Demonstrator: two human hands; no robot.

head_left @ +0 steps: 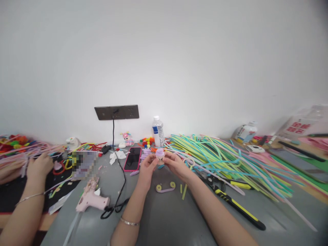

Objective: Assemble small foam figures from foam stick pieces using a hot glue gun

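Between the fingertips of my left hand [148,165] and my right hand [177,166] is a small lilac and cream pipe-cleaner figure [160,154]. Both hands pinch it from opposite sides, above the grey table [164,218]. Just below them lies a lilac pipe-cleaner strip [166,190] with a yellow-green coil at each end. Short yellow-green pieces [184,192] rest by my right forearm. A pink-cased phone [133,159] and short lilac pieces [145,154] lie beyond my left hand. The figure's underside is partly hidden by my fingers.
A pink glue gun [93,201] and black cord [124,184] lie left. Long pipe cleaners [230,160] and black-yellow cutters [238,209] spread right. A water bottle [158,132] stands by the wall. At far left, another person's hand [38,165] works among pipe cleaners.
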